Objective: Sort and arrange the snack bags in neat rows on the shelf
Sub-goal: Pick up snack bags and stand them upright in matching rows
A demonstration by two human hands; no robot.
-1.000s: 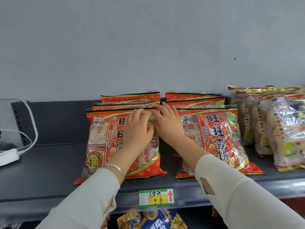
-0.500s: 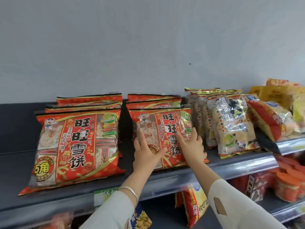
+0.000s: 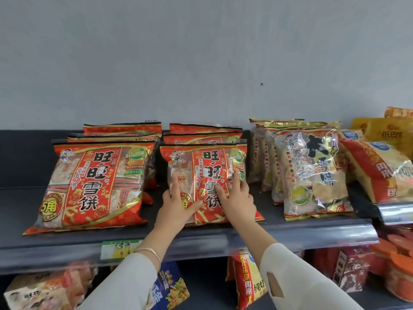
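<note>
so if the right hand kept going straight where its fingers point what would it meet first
The front red snack bag of the middle stack: the right hand rests flat on it. Beyond that, probably the red bag behind.

dark shelf point(image 3: 201, 237) w/ red snack bags point(image 3: 93, 186), clear bags point(image 3: 312, 175) on right.

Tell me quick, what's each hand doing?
Left hand: open, fingers flat against the front red bag of the right stack.
Right hand: open, fingers flat on the same bag.
</note>
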